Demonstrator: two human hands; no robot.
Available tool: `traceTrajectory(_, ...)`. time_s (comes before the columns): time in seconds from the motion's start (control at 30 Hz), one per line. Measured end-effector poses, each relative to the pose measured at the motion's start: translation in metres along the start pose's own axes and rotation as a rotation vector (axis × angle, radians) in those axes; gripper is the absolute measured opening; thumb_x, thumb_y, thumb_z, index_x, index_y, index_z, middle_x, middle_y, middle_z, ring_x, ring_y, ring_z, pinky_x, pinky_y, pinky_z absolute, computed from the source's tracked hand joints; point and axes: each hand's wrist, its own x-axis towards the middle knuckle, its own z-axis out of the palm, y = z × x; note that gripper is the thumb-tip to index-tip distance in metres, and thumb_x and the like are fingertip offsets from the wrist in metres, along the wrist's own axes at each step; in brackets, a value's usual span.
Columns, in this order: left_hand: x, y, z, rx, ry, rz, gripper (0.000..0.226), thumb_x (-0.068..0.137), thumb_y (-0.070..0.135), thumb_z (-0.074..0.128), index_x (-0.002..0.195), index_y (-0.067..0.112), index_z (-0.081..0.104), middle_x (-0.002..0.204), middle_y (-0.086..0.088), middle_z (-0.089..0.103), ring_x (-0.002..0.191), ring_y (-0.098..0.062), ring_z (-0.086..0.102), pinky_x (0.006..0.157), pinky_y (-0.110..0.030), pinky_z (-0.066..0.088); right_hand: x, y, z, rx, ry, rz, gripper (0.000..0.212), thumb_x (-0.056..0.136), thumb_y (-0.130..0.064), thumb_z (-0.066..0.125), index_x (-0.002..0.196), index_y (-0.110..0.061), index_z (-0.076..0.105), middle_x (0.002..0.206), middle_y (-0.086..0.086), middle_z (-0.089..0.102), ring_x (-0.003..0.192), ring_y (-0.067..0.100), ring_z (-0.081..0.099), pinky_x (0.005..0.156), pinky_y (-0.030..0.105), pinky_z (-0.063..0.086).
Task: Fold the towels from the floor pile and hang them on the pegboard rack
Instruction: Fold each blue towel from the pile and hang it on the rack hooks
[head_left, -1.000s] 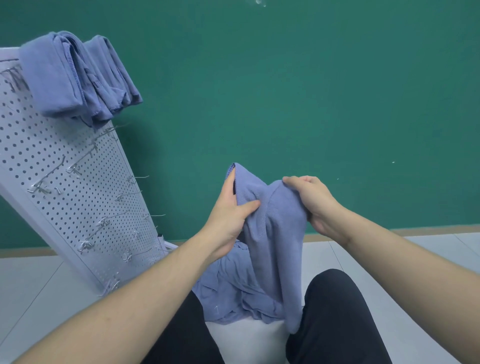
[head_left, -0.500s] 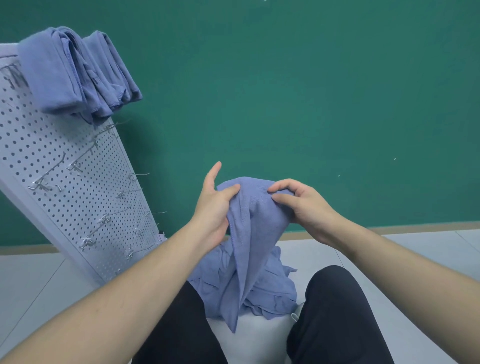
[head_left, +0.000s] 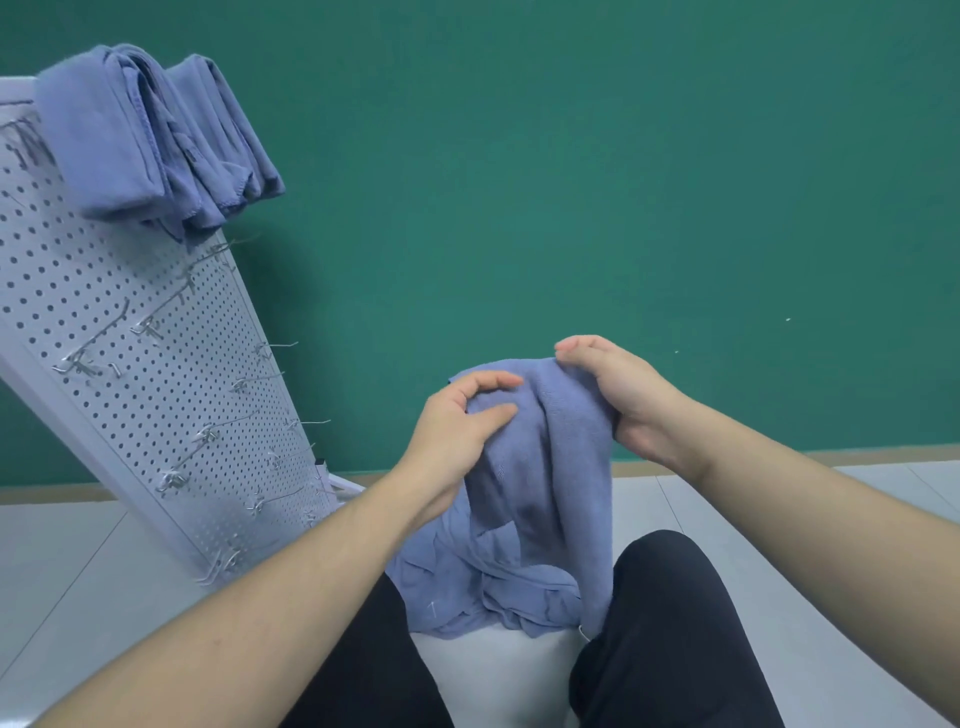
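A blue towel (head_left: 550, 457) hangs in front of me above the floor pile of blue towels (head_left: 483, 587). My right hand (head_left: 618, 400) grips its upper right edge, fingers curled over the cloth. My left hand (head_left: 457, 431) lies against the towel's left side, with thumb and forefinger curved round a fold near the top. The white pegboard rack (head_left: 145, 374) leans at the left, with metal hooks sticking out. Several folded blue towels (head_left: 150, 140) hang over its top.
A green wall (head_left: 571, 182) stands close behind the pile, with a brown skirting strip along the pale tiled floor (head_left: 67, 561). My knees in black trousers (head_left: 670, 623) flank the pile at the bottom of the view.
The towel's top has been bunched lower and wider between my hands. My left hand slid from pinching the upper left edge down onto the cloth's side, while my right hand closed more firmly over the right edge.
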Motion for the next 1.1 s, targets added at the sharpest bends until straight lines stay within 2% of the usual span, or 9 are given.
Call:
traceTrajectory(0.07, 0.004, 0.005, 0.001, -0.179, 0.011, -0.061, 0.03, 0.091, 0.0, 0.063, 0.1, 0.026, 0.075, 0.112, 0.002, 0.074, 0.108, -0.017, 0.067, 0.099, -0.035, 0.053, -0.002, 0.003, -0.003, -0.114, -0.049, -0.053, 0.008, 0.095, -0.024, 0.062, 0.09, -0.03, 0.064, 0.081, -0.009, 0.064, 0.072, 0.012, 0.055, 0.06, 0.027, 0.041)
traceTrajectory(0.17, 0.008, 0.015, 0.001, -0.412, 0.05, -0.149, 0.027, 0.095, -0.006, 0.056, 0.105, 0.015, 0.069, 0.106, -0.009, 0.072, 0.085, -0.012, 0.071, 0.079, -0.025, 0.057, -0.007, 0.012, -0.007, -0.193, -0.17, -0.102, 0.008, 0.095, -0.026, 0.063, 0.099, -0.032, 0.067, 0.085, -0.011, 0.067, 0.075, 0.01, 0.057, 0.068, 0.028, 0.045)
traceTrajectory(0.3, 0.012, 0.017, -0.005, -0.501, 0.107, -0.242, 0.025, 0.096, -0.004, 0.055, 0.107, 0.015, 0.067, 0.101, -0.014, 0.071, 0.075, -0.017, 0.069, 0.072, -0.029, 0.058, -0.012, 0.024, -0.007, -0.277, -0.256, -0.163, 0.021, 0.094, -0.013, 0.067, 0.11, -0.026, 0.071, 0.113, -0.015, 0.069, 0.095, 0.002, 0.064, 0.078, 0.024, 0.056)
traceTrajectory(0.43, 0.009, 0.015, -0.015, -0.505, 0.072, -0.224, 0.022, 0.095, -0.002, 0.059, 0.11, 0.012, 0.067, 0.091, -0.008, 0.073, 0.075, -0.015, 0.07, 0.065, -0.027, 0.058, -0.009, 0.025, -0.001, -0.305, -0.199, -0.211, 0.024, 0.096, -0.003, 0.06, 0.1, -0.022, 0.073, 0.1, -0.011, 0.071, 0.085, 0.011, 0.061, 0.078, 0.03, 0.054)
traceTrajectory(0.57, 0.01, 0.009, -0.029, -0.45, 0.076, -0.216, 0.025, 0.092, -0.004, 0.062, 0.108, 0.015, 0.07, 0.095, -0.006, 0.073, 0.078, -0.014, 0.07, 0.067, -0.026, 0.057, -0.006, 0.018, 0.003, -0.333, -0.127, -0.24, 0.027, 0.095, -0.002, 0.057, 0.092, -0.024, 0.072, 0.079, -0.021, 0.067, 0.067, 0.0, 0.055, 0.062, 0.013, 0.043)
traceTrajectory(0.63, 0.012, 0.009, -0.034, -0.423, 0.1, -0.219, 0.024, 0.091, -0.003, 0.063, 0.103, 0.015, 0.071, 0.093, -0.005, 0.072, 0.076, -0.013, 0.068, 0.067, -0.024, 0.056, -0.005, 0.014, 0.002, -0.32, -0.079, -0.235, 0.026, 0.096, -0.005, 0.055, 0.088, -0.024, 0.071, 0.071, -0.022, 0.064, 0.058, -0.004, 0.051, 0.054, 0.01, 0.038)
traceTrajectory(0.77, 0.014, 0.012, -0.033, -0.396, 0.1, -0.2, 0.018, 0.091, 0.001, 0.066, 0.1, 0.016, 0.072, 0.093, -0.003, 0.071, 0.077, -0.011, 0.065, 0.069, -0.022, 0.054, -0.002, 0.008, 0.002, -0.211, -0.042, -0.131, 0.026, 0.098, -0.012, 0.053, 0.085, -0.028, 0.07, 0.075, -0.012, 0.065, 0.06, 0.005, 0.05, 0.053, 0.022, 0.038)
traceTrajectory(0.97, 0.0, 0.014, -0.022, -0.267, -0.234, -0.198, 0.048, 0.09, 0.0, 0.067, 0.119, 0.039, 0.068, 0.106, -0.006, 0.067, 0.088, -0.018, 0.065, 0.081, -0.037, 0.054, 0.002, 0.001, 0.004, 0.009, 0.03, 0.029, 0.027, 0.102, -0.005, 0.042, 0.095, -0.02, 0.064, 0.08, 0.003, 0.059, 0.066, 0.015, 0.054, 0.052, 0.023, 0.045)
traceTrajectory(1.1, 0.004, 0.012, -0.018, -0.24, -0.137, -0.166, 0.045, 0.087, -0.01, 0.066, 0.108, 0.029, 0.075, 0.111, -0.013, 0.063, 0.086, -0.018, 0.063, 0.08, -0.03, 0.056, 0.005, -0.004, -0.006, 0.03, -0.021, 0.066, 0.014, 0.099, -0.007, 0.053, 0.1, -0.019, 0.061, 0.084, 0.001, 0.061, 0.07, 0.013, 0.057, 0.059, 0.024, 0.049)
